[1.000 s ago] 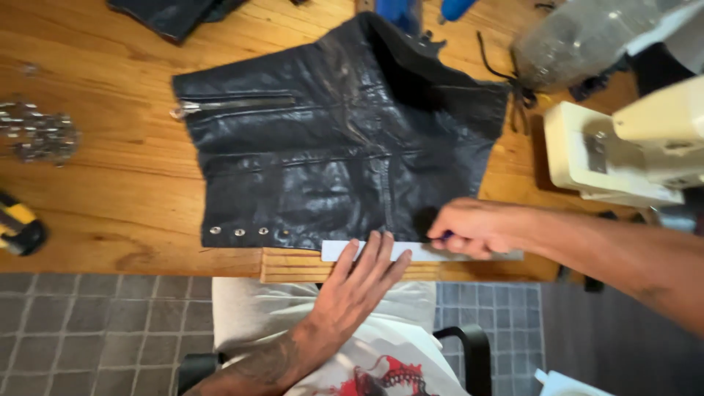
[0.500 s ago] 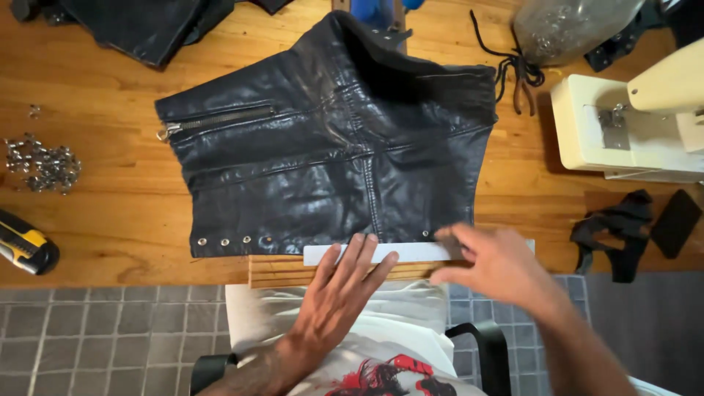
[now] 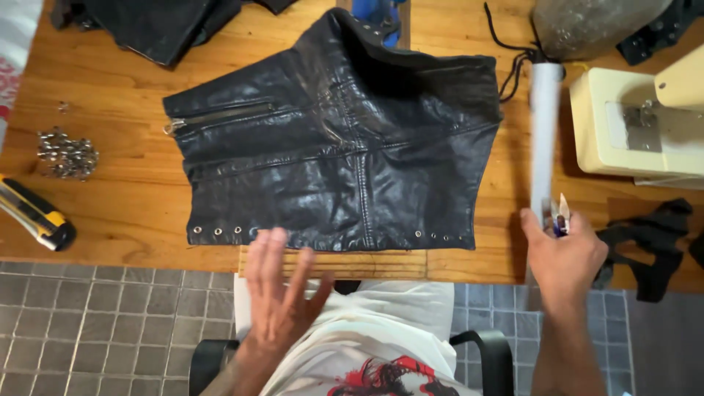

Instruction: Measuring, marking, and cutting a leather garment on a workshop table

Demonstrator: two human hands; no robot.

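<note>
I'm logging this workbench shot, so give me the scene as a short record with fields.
Surface: wooden table above a grey tiled floor
Main item: black leather garment with a zip and metal eyelets, lying flat
Left hand: left hand, open with fingers spread, at the garment's near edge
Right hand: right hand, closed on a long white ruler-like strip and a small pen-like tool
Left side: pile of silver rivets; yellow and black utility knife
Right side: cream sewing machine
</note>
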